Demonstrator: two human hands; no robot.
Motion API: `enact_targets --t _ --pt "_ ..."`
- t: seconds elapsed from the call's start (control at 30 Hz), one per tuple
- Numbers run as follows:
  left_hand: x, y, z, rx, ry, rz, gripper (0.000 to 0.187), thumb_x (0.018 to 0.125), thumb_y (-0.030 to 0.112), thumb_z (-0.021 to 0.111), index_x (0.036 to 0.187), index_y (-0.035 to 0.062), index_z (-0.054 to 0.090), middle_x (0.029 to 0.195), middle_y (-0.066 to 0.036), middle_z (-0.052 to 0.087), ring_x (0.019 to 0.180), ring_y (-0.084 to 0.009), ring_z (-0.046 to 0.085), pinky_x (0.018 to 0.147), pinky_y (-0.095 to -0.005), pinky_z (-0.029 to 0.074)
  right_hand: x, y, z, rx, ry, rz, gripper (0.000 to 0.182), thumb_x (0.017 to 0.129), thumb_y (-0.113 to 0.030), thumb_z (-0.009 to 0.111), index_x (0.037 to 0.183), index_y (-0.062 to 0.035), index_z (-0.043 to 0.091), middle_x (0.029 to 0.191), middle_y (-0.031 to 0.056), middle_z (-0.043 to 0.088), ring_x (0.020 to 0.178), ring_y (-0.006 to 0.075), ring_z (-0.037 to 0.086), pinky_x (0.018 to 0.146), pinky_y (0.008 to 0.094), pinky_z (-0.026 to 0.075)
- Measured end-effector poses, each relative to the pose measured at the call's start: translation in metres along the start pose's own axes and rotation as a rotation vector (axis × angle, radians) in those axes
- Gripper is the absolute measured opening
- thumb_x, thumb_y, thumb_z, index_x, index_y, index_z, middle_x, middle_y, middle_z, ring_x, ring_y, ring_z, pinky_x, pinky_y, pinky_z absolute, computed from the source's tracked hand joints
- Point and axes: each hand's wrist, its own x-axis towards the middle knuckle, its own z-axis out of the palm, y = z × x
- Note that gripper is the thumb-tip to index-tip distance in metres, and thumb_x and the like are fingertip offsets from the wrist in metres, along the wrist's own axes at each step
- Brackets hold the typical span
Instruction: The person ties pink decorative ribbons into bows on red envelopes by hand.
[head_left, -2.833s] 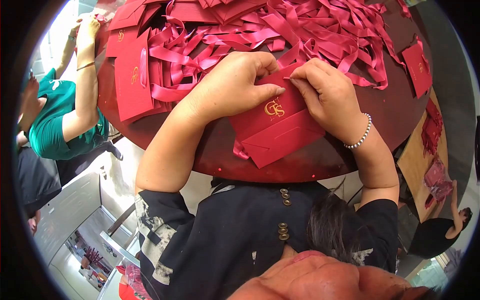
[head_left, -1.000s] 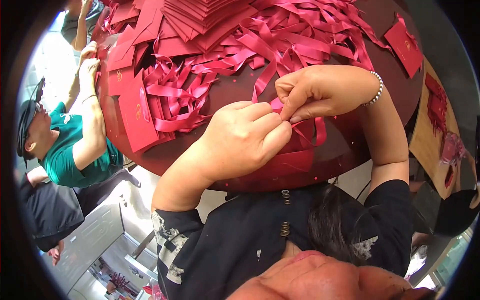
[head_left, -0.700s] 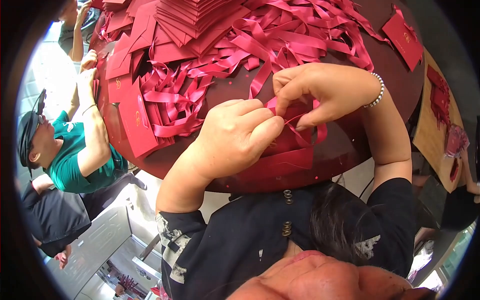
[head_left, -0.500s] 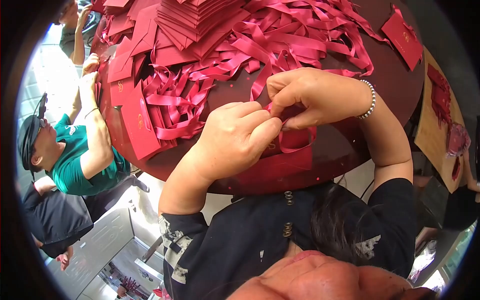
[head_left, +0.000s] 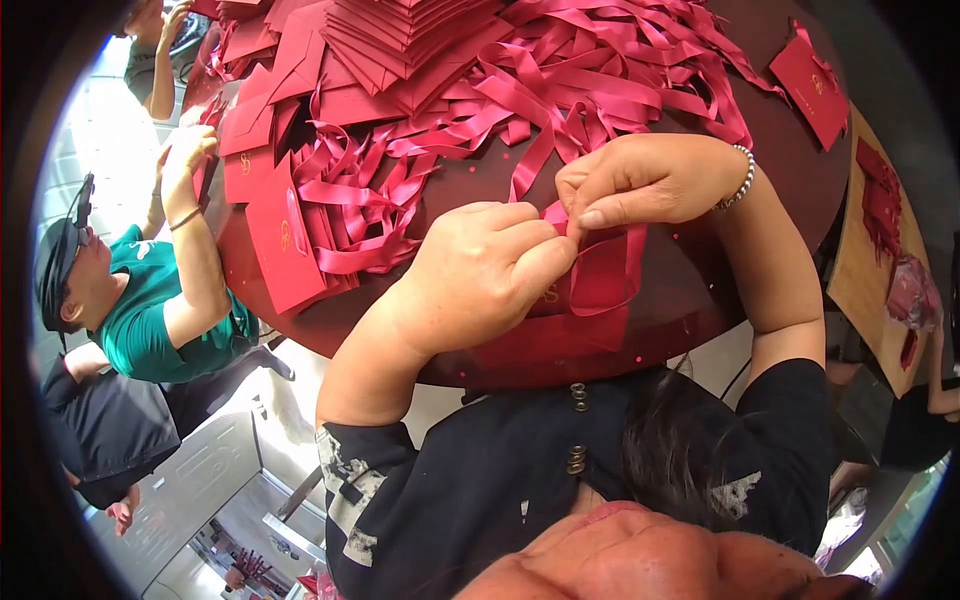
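Observation:
My left hand [head_left: 480, 270] is closed, thumb pressed to the curled fingers, on a pinkish-red ribbon [head_left: 634, 270]. My right hand [head_left: 660, 182], with a beaded bracelet at its wrist, pinches the same ribbon just beside the left fingertips. The fingers cover the exact spot where the ribbon is gripped. A loop of it hangs down over a red envelope-like card [head_left: 575, 337] with a gold logo, lying on the dark red table below my hands. The left hand hides part of this card.
A tangle of ribbons [head_left: 600, 70] lies ahead, beside stacked red envelopes [head_left: 375, 50]. Ribboned envelopes [head_left: 285, 235] lie at the left, another envelope [head_left: 812, 88] at the far right. A co-worker in a green shirt [head_left: 150, 300] works at the table's left edge.
Both hands have shifted slightly right. My right thumb has moved up and now lies along the curled fingers. The ribbon loop shows more fully below them.

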Motion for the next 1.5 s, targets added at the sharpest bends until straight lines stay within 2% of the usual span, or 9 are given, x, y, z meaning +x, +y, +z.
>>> enact_targets --t 0.33,0.43,0.53,0.67,0.93,0.97,1.03,1.4,1.5 --pt "-0.002 -0.003 0.000 -0.114 -0.023 0.011 0.018 0.075 0.008 0.077 0.089 0.0054 0.066 0.075 -0.007 0.063 0.064 -0.0258 0.061 0.058 -0.0362 0.050 0.008 0.003 0.011 -0.101 -0.021 -0.127 0.010 0.088 -0.002 0.072 0.096 0.0011 0.071 0.086 0.0077 0.064 0.082 0.0209 0.063 0.075 0.0330 0.050" --pt "0.000 -0.006 -0.002 -0.181 0.019 -0.028 0.020 0.075 0.008 0.079 0.091 0.0049 0.067 0.073 -0.007 0.062 0.066 -0.0279 0.062 0.062 -0.0372 0.051 0.008 0.005 0.011 -0.221 0.180 -0.044 0.010 0.092 -0.009 0.066 0.095 0.0005 0.068 0.089 0.0090 0.063 0.086 0.0224 0.063 0.079 0.0344 0.050" --pt "0.000 -0.002 -0.002 -0.287 -0.070 -0.093 0.020 0.077 0.008 0.079 0.093 0.0052 0.068 0.076 -0.009 0.064 0.070 -0.0296 0.064 0.064 -0.0380 0.052 0.009 0.008 0.003 0.094 0.601 0.263 0.012 0.098 -0.014 0.063 0.096 -0.0031 0.068 0.085 -0.0034 0.060 0.078 0.0053 0.055 0.069 0.0230 0.045" --pt "-0.005 -0.014 0.006 -0.192 0.003 -0.298 0.019 0.081 0.008 0.078 0.098 0.0060 0.069 0.085 -0.013 0.067 0.074 -0.0329 0.066 0.066 -0.0388 0.053 0.004 0.025 -0.006 -0.070 0.992 0.193 0.016 0.099 -0.015 0.066 0.109 -0.0023 0.065 0.087 -0.0065 0.059 0.075 0.0006 0.050 0.064 0.0184 0.041" --pt "-0.011 -0.022 -0.002 -0.296 -0.176 -0.626 0.029 0.082 0.013 0.082 0.103 -0.0005 0.066 0.078 -0.009 0.065 0.069 -0.0172 0.062 0.064 -0.0318 0.051 -0.046 -0.022 0.002 -0.671 0.638 0.607 0.041 0.089 -0.028 0.077 0.067 0.0033 0.062 0.055 0.0111 0.053 0.052 0.0148 0.052 0.054 0.0331 0.043" --pt "-0.010 -0.020 -0.006 -0.266 -0.172 -0.628 0.032 0.080 0.022 0.081 0.097 0.0008 0.064 0.085 -0.015 0.070 0.082 -0.0341 0.069 0.072 -0.0424 0.053 -0.052 -0.021 0.009 -0.798 0.663 0.702 0.040 0.088 -0.029 0.077 0.069 0.0034 0.064 0.057 0.0124 0.056 0.053 0.0187 0.055 0.055 0.0353 0.044" --pt "-0.009 -0.019 -0.010 -0.295 -0.128 -0.644 0.031 0.081 0.021 0.080 0.097 0.0000 0.065 0.085 -0.016 0.070 0.082 -0.0349 0.069 0.073 -0.0426 0.053 -0.059 -0.018 0.019 -0.951 0.650 0.929 0.034 0.086 -0.028 0.077 0.074 0.0027 0.068 0.064 0.0153 0.064 0.057 0.0288 0.060 0.059 0.0396 0.048" --pt "-0.064 -0.004 -0.020 -0.415 0.038 -0.716 0.028 0.081 0.007 0.077 0.106 -0.0012 0.066 0.096 -0.014 0.070 0.086 -0.0312 0.069 0.082 -0.0407 0.055 -0.085 0.017 0.055 -0.725 0.937 0.696 0.012 0.088 -0.007 0.071 0.090 0.0027 0.064 0.078 0.0101 0.069 0.075 0.0147 0.067 0.069 0.0310 0.053" --pt "-0.067 0.000 -0.015 -0.276 -0.036 -0.682 0.036 0.076 -0.001 0.081 0.108 -0.0016 0.065 0.100 -0.009 0.065 0.093 -0.0172 0.065 0.086 -0.0310 0.054 -0.079 0.011 0.057 -0.709 0.908 0.664 0.011 0.087 -0.003 0.071 0.094 0.0025 0.064 0.082 0.0090 0.071 0.078 0.0150 0.069 0.072 0.0303 0.055"
